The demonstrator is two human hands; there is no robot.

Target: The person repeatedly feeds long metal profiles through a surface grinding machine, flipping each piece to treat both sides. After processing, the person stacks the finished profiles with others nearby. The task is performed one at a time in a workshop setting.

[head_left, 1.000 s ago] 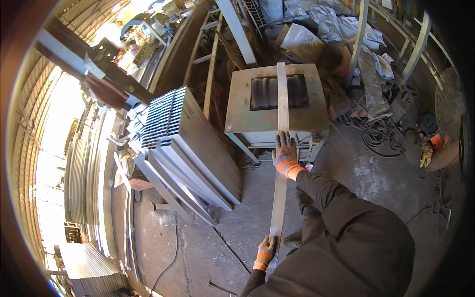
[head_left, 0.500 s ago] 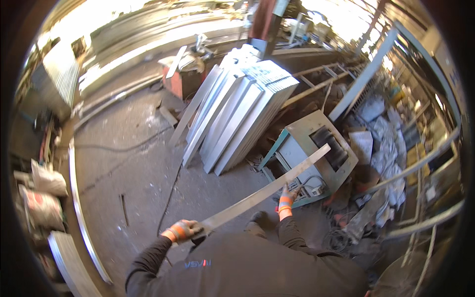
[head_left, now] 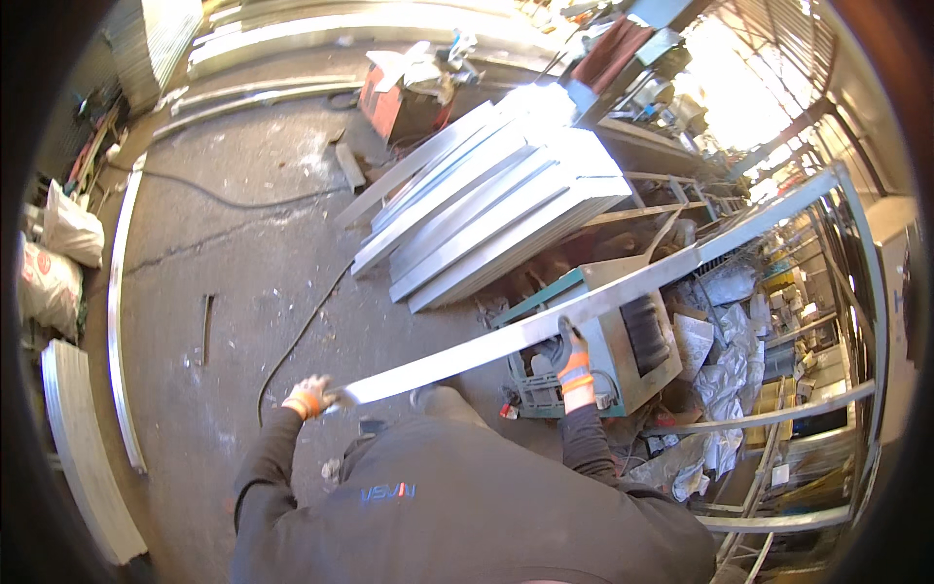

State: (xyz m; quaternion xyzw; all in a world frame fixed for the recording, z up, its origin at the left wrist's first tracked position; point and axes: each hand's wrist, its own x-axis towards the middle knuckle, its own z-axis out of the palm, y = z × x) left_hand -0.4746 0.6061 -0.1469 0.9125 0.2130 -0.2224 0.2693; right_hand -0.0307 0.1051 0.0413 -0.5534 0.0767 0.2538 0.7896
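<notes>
A long, flat silver metal bar (head_left: 457, 353) slants across in front of me, its far end up to the right. My left hand (head_left: 309, 397), in an orange and grey glove, is closed around the bar's near left end. Farther along, my right hand (head_left: 574, 360), gloved the same way, grips the lower edge with its thumb against the bar's face. Behind the bar stands a grey and green metal cabinet (head_left: 637, 375) with a dark opening, partly covered by the bar. A leaning stack of silver metal profiles (head_left: 477, 209) stands beyond it.
A dark cable (head_left: 304, 336) snakes over the floor, near a small metal rod (head_left: 206, 329). A long strip (head_left: 119, 321) and white sacks (head_left: 73, 229) lie at the left. On the right rises a blue-grey metal frame (head_left: 866, 263) beside crumpled silver sheeting (head_left: 735, 380).
The bar has swung in my hands: its far end now reaches farther right and higher, and more of its broad face shows. Both hands keep their grip. My view has turned too.
</notes>
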